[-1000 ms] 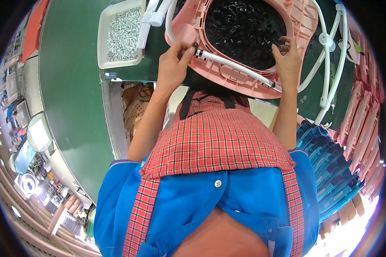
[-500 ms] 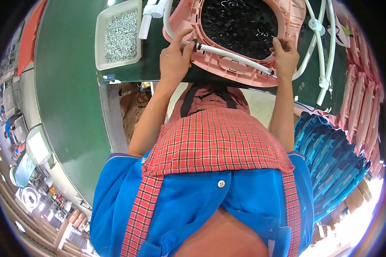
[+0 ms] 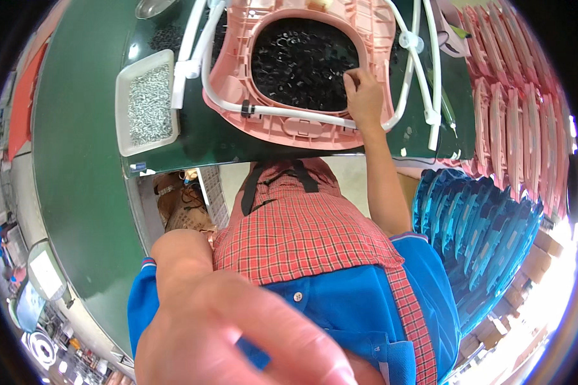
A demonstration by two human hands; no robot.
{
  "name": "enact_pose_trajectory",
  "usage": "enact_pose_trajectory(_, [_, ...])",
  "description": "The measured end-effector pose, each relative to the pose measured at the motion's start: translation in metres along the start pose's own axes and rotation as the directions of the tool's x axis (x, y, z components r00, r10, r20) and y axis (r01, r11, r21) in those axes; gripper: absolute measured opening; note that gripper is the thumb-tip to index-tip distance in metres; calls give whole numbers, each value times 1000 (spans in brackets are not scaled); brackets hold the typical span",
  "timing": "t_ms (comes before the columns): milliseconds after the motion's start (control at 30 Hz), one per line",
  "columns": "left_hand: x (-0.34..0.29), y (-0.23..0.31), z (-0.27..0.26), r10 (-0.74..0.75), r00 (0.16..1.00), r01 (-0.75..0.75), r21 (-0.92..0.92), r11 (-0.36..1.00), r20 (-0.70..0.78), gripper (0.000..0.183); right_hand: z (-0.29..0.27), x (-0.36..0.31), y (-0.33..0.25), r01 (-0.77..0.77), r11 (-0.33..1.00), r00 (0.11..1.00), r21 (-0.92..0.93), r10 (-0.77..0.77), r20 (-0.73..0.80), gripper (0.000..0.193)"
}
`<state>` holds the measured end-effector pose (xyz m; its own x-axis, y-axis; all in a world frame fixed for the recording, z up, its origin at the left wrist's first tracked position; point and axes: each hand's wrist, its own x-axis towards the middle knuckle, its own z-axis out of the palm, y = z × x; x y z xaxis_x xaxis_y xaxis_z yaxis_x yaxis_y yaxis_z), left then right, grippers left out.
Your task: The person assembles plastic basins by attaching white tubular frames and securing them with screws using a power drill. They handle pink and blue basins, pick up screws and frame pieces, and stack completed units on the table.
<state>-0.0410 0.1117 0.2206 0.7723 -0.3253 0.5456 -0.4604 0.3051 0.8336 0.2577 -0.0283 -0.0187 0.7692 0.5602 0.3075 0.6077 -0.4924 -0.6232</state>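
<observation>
My left hand (image 3: 237,327) is lifted close to the camera, large and blurred. One finger stretches toward the lower right with a gap beneath it, and nothing shows in its grip. My right hand (image 3: 365,99) has thumb and fingers pinched together at the right inner rim of a pink plastic frame (image 3: 282,131); whatever they pinch is hidden. A bent white tube (image 3: 305,118) runs around the frame and across its near part, passing under my right wrist. Around the tube on the left sits a black clip (image 3: 246,109). Small black parts (image 3: 305,64) fill the frame's oval opening.
A white tray (image 3: 122,109) of small silver metal pieces stands left on the green table (image 3: 83,167). White tube assemblies (image 3: 435,90) lie on both sides of the frame. At right are stacked pink panels (image 3: 514,135) and blue panels (image 3: 478,231).
My left hand has let go of the tube beside the black clip and come up close to the camera. My right hand remains by the frame's right inner rim. The view has shifted.
</observation>
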Motion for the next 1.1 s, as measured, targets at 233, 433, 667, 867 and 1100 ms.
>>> enact_pose_trajectory(233, [7,-95,-26,-122,662,239,55,969,-739,43,-38,-17,-17,-414,365,855,834,470,218,20])
enact_pose_trajectory(433, [35,-221,-31,-571,442,455,-376,807,-691,37,-62,-73,-48,-425,138,851,895,399,342,17])
enact_pose_trajectory(667, [37,-259,-5,-667,505,605,-327,726,-548,19,-76,-136,-46,-443,558,881,702,419,222,29])
enact_pose_trajectory(867, [32,-256,13,-638,571,672,-152,725,-517,27,-83,-143,-42,-196,979,977,-49,199,74,60])
enact_pose_trajectory(1100, [19,-262,1,-734,462,555,-484,677,-497,38,-81,-131,-52,-48,999,996,3,47,78,69])
